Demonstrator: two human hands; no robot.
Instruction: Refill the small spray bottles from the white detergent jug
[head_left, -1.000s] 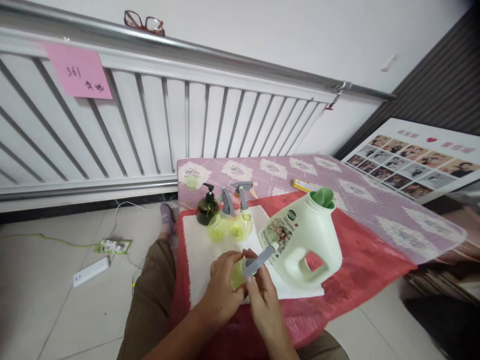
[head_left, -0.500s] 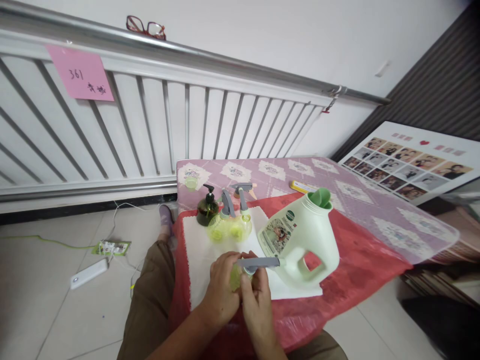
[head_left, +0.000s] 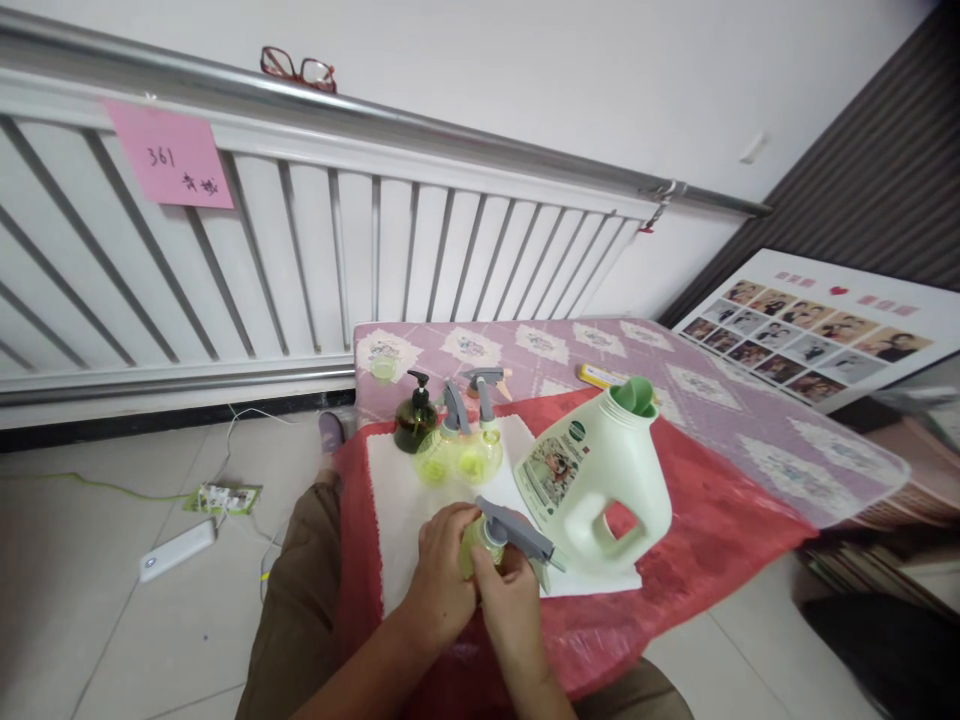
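Close in front of me, my left hand [head_left: 442, 560] wraps round the body of a yellow-green spray bottle [head_left: 474, 548]. My right hand [head_left: 510, 590] grips around the collar below its grey trigger head [head_left: 517, 527], which points right and slightly down. Most of the bottle's body is hidden by my fingers. Beyond my hands, two similar yellow spray bottles [head_left: 472, 460] with grey trigger heads stand side by side on a white cloth [head_left: 394, 510]. A dark pump bottle [head_left: 415, 425] stands at their left. A large pale green jug [head_left: 637, 480] with a handle is at the right.
Red plastic sheeting [head_left: 720, 530] lies under the cloth on a table with a purple patterned cover [head_left: 697, 385]. A small clear cup [head_left: 383, 368] and a yellow box [head_left: 598, 376] lie farther back. A white radiator [head_left: 390, 270] runs behind. A power strip [head_left: 225, 497] is on the floor.
The grey trigger head in my hands has turned, its nozzle now pointing lower toward the right. Both hands stay around the bottle. The view has shifted slightly.
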